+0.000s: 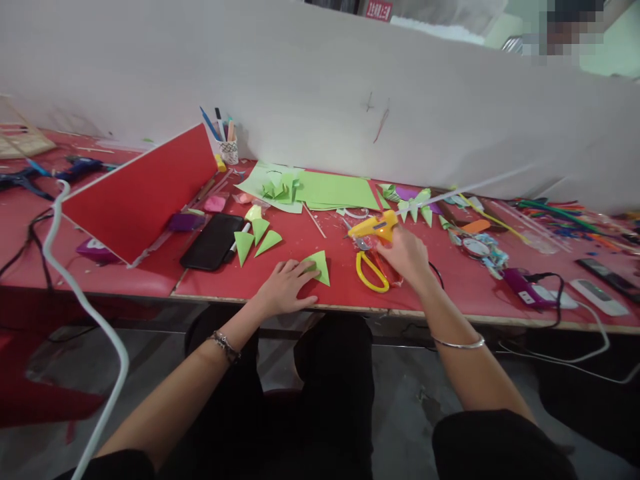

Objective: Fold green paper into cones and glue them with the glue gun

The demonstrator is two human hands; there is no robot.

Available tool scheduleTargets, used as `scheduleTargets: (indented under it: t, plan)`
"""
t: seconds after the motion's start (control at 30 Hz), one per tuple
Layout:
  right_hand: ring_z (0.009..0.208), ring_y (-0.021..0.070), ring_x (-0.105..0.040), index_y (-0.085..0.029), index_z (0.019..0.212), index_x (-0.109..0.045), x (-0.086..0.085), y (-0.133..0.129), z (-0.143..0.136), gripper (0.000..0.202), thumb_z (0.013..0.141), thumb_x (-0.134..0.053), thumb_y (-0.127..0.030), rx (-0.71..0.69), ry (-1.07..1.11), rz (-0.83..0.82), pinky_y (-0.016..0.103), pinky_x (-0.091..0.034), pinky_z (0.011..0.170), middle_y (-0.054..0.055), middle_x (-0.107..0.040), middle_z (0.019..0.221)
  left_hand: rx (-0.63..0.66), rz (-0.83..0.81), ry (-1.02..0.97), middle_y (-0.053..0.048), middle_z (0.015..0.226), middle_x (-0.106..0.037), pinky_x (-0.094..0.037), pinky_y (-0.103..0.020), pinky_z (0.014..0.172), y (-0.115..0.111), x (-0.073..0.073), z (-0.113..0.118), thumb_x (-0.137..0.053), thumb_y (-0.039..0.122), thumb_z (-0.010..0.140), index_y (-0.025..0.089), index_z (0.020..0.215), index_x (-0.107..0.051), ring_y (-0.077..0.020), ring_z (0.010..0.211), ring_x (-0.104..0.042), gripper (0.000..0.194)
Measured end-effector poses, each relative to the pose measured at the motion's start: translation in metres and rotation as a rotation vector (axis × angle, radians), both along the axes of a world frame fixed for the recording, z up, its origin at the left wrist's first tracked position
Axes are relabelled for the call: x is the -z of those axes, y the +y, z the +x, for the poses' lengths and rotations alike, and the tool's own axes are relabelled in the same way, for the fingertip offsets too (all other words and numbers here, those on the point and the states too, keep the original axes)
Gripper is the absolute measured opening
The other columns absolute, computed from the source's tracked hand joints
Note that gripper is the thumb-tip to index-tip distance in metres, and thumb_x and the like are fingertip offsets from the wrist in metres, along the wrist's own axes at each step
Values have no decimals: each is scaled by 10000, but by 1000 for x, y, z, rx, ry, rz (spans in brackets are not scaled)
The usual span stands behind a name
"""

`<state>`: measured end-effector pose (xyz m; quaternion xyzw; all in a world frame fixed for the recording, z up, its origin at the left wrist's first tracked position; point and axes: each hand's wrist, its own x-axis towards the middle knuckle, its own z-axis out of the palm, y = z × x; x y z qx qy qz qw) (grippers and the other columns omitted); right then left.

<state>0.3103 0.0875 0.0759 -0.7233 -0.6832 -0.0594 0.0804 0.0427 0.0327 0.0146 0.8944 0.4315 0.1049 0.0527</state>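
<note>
My left hand (284, 288) rests on the red tabletop, fingers stretched out, its fingertips on a green folded paper piece (321, 269). Part of that piece is under the fingers. My right hand (409, 255) grips a yellow hot glue gun (371, 228), whose nozzle points left; a long clear glue stick (467, 185) sticks out behind it. Below the gun lie yellow-handled scissors (372, 273), partly covered. Several green paper cones (244, 245) lie left of my left hand, beside a black phone (213, 241).
A red board (150, 193) leans at the left, near a pen cup (229, 152). Green paper sheets (340, 190) lie along the white partition (300, 93). Purple boxes, cables (560, 300), a remote-like white device (599, 297) and colourful sticks (560, 213) crowd the right side.
</note>
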Motion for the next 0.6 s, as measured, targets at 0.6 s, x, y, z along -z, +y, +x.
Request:
scheduleTargets:
  t: [0.6]
  plan:
    - [983,291,-497,-26,1105,-423,74,-14,124,400,830,-345,-305,284,256,102,361,-353,800,246,-528,1053,24,45,-84,-87,1114,-531,-401,-344,919,-21,4,-12,-455,415,844,184,1156,-511,-221,1032,-488,393]
